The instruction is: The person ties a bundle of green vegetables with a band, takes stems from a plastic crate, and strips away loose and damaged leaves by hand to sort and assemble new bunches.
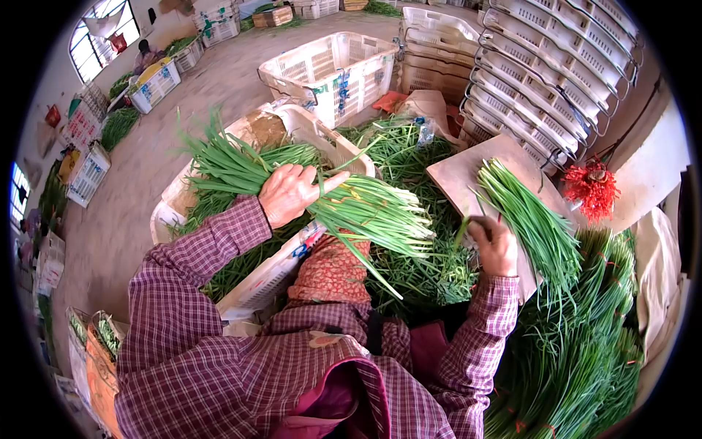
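Note:
My left hand [292, 194] is closed around a loose bunch of chives [380, 216], its index finger stretched out along the top. The pale stem ends point right and the green leaf tips point left, above a white crate [259, 282] with more chives inside. My right hand [496, 245] is pinched, with a short green chive blade [461, 231] at its fingertips. Just beyond it, another bunch of chives [526, 219] lies on a board [457, 175]. Loose chive leaves [417, 282] are heaped below and between my hands.
Tied chive bundles [585, 351] are piled at the lower right. Red ties [591, 192] hang beside the board. Stacked white crates [548, 66] stand behind it, and another white crate [329, 73] sits ahead. Farther left, a person [146, 56] is near filled crates [155, 86].

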Tool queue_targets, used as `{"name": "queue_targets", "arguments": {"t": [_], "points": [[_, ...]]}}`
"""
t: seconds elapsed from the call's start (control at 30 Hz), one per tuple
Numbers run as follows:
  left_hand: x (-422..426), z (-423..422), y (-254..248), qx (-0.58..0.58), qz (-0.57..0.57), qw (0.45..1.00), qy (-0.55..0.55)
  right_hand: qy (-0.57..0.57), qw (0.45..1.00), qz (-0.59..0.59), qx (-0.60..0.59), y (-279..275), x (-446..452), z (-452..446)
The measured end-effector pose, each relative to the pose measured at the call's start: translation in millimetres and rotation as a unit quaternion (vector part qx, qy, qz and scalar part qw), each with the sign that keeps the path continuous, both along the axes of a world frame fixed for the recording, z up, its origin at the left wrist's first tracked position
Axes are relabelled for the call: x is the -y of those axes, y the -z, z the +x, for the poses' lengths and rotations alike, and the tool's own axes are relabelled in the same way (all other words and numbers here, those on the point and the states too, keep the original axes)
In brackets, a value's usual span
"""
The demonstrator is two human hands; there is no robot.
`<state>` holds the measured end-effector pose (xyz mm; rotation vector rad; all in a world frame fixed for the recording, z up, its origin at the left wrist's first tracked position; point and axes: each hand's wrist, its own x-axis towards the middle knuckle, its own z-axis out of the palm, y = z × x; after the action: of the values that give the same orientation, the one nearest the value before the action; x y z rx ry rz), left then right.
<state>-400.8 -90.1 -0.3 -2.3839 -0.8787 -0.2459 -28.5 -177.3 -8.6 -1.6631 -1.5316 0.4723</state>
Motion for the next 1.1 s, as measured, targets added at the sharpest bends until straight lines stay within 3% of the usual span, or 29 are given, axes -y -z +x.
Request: {"name": "queue_targets", "arguments": {"t": [0.03, 0.07, 0.17, 0.23, 0.37, 0.57, 0.9, 0.97, 1.03, 1.1], "points": [[-1.1, 2.3, 0.2, 0.004, 0.005, 1.0, 0.006, 0.075, 0.969, -0.028, 0.235, -1.0, 5.3, -7.4], [-1.1, 5.0, -0.8, 0.004, 0.01, 1.0, 0.016, 0.088, 0.96, 0.049, 0.262, 6.3, 1.0, -11.5], [1.2, 15.6, -3.9, 0.002, 0.008, 1.0, 0.024, -0.03, 0.988, 0.151, 0.031, -5.2, -9.4, -55.2], [3.1, 21.6, -6.0, -0.006, 0.021, 0.999, 0.028, -0.084, 0.973, 0.178, 0.125, -11.9, -16.5, -83.0], [5.3, 30.7, -11.9, -0.019, 0.044, 0.998, 0.042, -0.09, 0.974, 0.102, 0.183, -4.1, -31.8, -114.9], [3.6, 36.7, -11.0, -0.03, 0.055, 0.996, 0.06, -0.128, 0.976, 0.127, 0.119, -0.9, -35.7, -125.1], [4.1, 40.6, -19.2, 0.004, 0.093, 0.994, 0.052, -0.047, 0.971, 0.132, -0.193, 1.1, -35.0, -113.7], [5.2, 38.9, -19.5, 0.016, 0.052, 0.998, 0.033, -0.047, 0.933, 0.176, -0.311, 14.9, -45.1, -104.5], [4.0, 37.0, -18.0, 0.002, 0.056, 0.998, 0.029, -0.066, 0.861, 0.179, -0.471, 16.7, -50.0, -94.7], [3.8, 35.5, -17.1, 0.034, 0.018, 0.998, 0.042, -0.023, 0.82, 0.1, -0.563, -2.3, -41.4, -89.3]]}}
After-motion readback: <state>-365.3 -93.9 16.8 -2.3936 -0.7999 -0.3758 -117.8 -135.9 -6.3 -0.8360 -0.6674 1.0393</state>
